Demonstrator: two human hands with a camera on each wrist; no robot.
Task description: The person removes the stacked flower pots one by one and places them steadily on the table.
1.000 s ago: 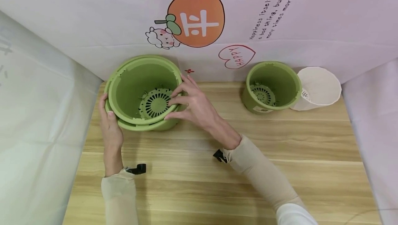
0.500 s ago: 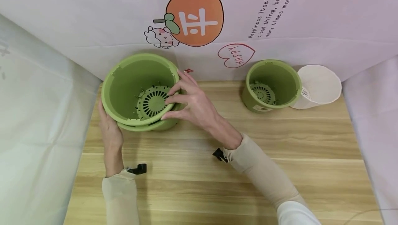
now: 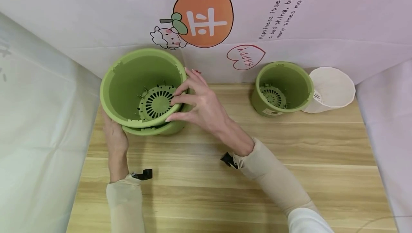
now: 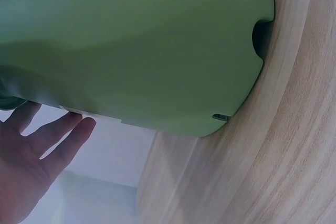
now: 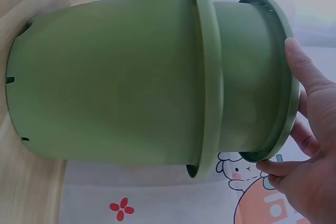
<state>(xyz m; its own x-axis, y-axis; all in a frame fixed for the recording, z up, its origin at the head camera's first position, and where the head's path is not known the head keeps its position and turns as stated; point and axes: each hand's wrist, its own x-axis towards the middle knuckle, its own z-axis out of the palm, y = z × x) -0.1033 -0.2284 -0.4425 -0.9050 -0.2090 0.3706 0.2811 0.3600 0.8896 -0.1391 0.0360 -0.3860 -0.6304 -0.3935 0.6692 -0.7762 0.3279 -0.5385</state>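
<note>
Two green plastic flowerpots stand nested at the left, with slotted bases. The inner flowerpot (image 3: 154,63) is raised well out of the outer flowerpot (image 3: 161,130); in the right wrist view a band of the inner flowerpot's wall (image 5: 247,72) shows between the two rims. My right hand (image 3: 207,107) pinches the inner rim at its right side, thumb outside and fingers over the edge. My left hand (image 3: 114,134) holds the outer flowerpot at its left, fingers (image 4: 68,135) against the wall below the rim. Its thumb is mostly hidden.
A smaller green flowerpot (image 3: 257,100) stands at the back right on the wooden table (image 3: 199,183). Beside it, a white faceted pot (image 3: 334,88) touches or nearly touches it. A printed cloth wall (image 3: 128,11) rises close behind the pots.
The inner flowerpot has risen out of the outer one and shifted slightly left, widening the gap between the rims. My right hand has moved up with it; the left hand stays nearly still.
</note>
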